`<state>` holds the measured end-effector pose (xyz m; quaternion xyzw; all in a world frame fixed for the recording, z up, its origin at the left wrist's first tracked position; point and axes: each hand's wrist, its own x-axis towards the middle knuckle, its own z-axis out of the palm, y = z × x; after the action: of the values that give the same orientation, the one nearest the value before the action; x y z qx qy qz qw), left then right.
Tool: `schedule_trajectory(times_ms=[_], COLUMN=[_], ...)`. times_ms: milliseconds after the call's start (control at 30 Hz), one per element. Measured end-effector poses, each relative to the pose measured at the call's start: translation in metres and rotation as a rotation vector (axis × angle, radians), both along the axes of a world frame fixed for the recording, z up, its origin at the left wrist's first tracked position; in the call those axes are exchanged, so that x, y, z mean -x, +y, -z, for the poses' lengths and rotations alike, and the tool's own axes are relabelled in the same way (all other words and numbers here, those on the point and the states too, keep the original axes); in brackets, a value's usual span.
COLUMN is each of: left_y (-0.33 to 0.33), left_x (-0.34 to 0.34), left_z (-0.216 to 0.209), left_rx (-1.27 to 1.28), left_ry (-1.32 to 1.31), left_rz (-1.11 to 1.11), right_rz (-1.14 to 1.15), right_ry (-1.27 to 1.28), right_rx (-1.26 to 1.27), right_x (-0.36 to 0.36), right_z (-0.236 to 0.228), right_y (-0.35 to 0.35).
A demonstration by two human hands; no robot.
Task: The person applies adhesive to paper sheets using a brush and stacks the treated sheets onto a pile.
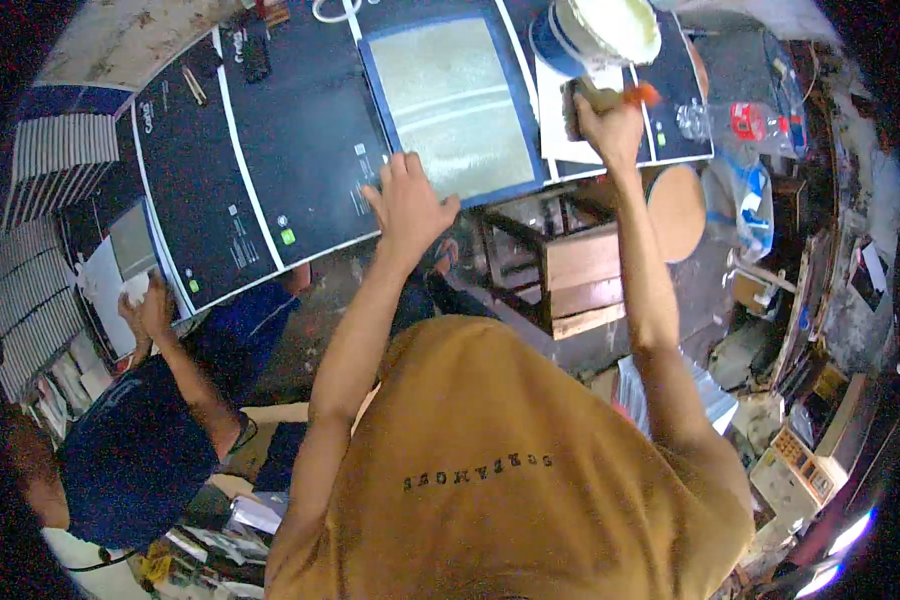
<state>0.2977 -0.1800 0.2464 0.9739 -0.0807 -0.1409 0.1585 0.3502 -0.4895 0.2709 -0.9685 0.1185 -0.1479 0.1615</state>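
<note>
In my right hand [613,128] is a flat brush [572,110], its handle ending in orange. The brush is held over a white sheet [560,140], just below a blue and white bucket [562,45] with a creamy substance around its rim. My left hand [413,200] rests with fingers spread at the near left corner of a blue-bordered panel [460,110]. The panel's pale surface looks glossy and wet, with streaks across it. Both lie on the dark, white-lined tabletop [315,130].
A co-worker's hands [148,305] handle a white piece at the left, near tall stacks of boards [65,160]. A wooden stool [582,280] stands under the table. Clear plastic bottles [750,122] lie at the right end. A black brush [256,58] sits at the far left.
</note>
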Motion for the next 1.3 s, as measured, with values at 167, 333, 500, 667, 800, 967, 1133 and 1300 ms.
schedule_trajectory(times_ms=[167, 333, 500, 667, 800, 967, 1133, 1300], left_y=[-0.005, -0.003, -0.006, -0.011, -0.008, -0.020, -0.022, -0.026], left_x=[-0.006, -0.011, -0.016, -0.018, -0.017, -0.019, -0.016, -0.013], left_z=[-0.019, -0.021, -0.015, -0.022, -0.025, -0.032, -0.031, -0.022], left_rx=[-0.026, -0.055, -0.036, -0.044, -0.021, 0.036, 0.137, 0.129], left_ry=[0.083, 0.114, 0.182, 0.184, 0.213, 0.284, 0.275, 0.302], left_rz=[0.044, 0.057, 0.093, 0.087, 0.042, 0.014, -0.074, -0.170], right_rz=[-0.173, 0.269, -0.097, -0.108, -0.331, -0.465, -0.614, -1.395], right_ry=[0.144, 0.096, 0.008, 0.190, -0.031, 0.204, -0.103, 0.401], right_rx=[-0.371, -0.181, -0.520, -0.270, -0.631, -0.180, -0.134, -0.239], right_x=[0.058, 0.083, 0.060, -0.006, -0.061, -0.181, -0.243, -0.232], right_z=[0.009, 0.000, -0.015, 0.012, -0.018, 0.058, -0.002, 0.001], right_y=[0.071, 0.013, 0.056, 0.007, 0.048, 0.009, 0.032, 0.096])
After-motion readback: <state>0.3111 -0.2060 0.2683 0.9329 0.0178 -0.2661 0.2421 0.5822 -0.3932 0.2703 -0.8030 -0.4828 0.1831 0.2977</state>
